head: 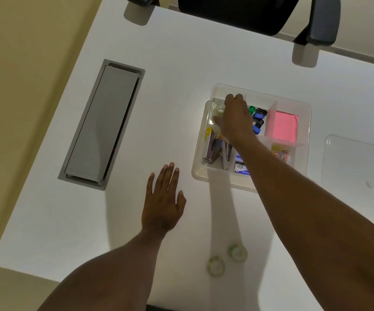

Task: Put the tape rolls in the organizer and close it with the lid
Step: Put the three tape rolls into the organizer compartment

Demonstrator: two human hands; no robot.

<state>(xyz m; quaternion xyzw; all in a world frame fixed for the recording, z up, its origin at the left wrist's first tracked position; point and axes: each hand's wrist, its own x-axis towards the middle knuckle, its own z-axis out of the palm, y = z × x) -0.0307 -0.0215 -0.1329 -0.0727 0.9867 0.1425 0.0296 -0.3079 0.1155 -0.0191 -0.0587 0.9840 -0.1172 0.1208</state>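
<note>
A clear plastic organizer point(305, 105) with dividers sits on the white table, right of centre. My right hand point(234, 118) reaches into its far-left compartment, fingers curled around a clear tape roll point(218, 108) that sits low in the compartment. Two more clear tape rolls lie on the table near me, one point(215, 265) to the left and one point(237, 252) to the right, beside my right forearm. The transparent lid point(358, 162) lies flat to the right of the organizer. My left hand point(162, 198) rests flat on the table left of the organizer, fingers spread, holding nothing.
The organizer also holds pink sticky notes point(284, 126), blue and black clips point(259, 118), staplers point(214, 149) and paper clips point(281, 152). A grey cable hatch point(101, 124) is set into the table at left. A black office chair point(248, 14) stands beyond the far edge.
</note>
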